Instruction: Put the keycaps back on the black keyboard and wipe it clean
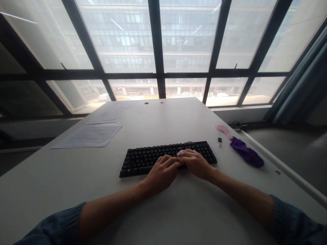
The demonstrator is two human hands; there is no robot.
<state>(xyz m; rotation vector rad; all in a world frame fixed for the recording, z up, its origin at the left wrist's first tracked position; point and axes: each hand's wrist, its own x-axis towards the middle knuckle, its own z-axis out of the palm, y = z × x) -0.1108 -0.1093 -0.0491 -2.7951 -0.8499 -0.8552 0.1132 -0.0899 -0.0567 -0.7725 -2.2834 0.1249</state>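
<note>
A black keyboard lies slightly turned on the white table in front of me. Over its right half, my left hand and my right hand meet at the fingertips. Between them shows a bit of a small white, soft-looking thing, mostly covered by the fingers; its kind is not clear. The right fingers are bent around it. My left fingers are pressed together against the right fingertips, and whether they grip it too is hidden.
Sheets of paper lie on the table at the left. To the right are a small black-and-clear object, a pink handled item and a purple cloth piece. Windows stand beyond, with a blue curtain at right.
</note>
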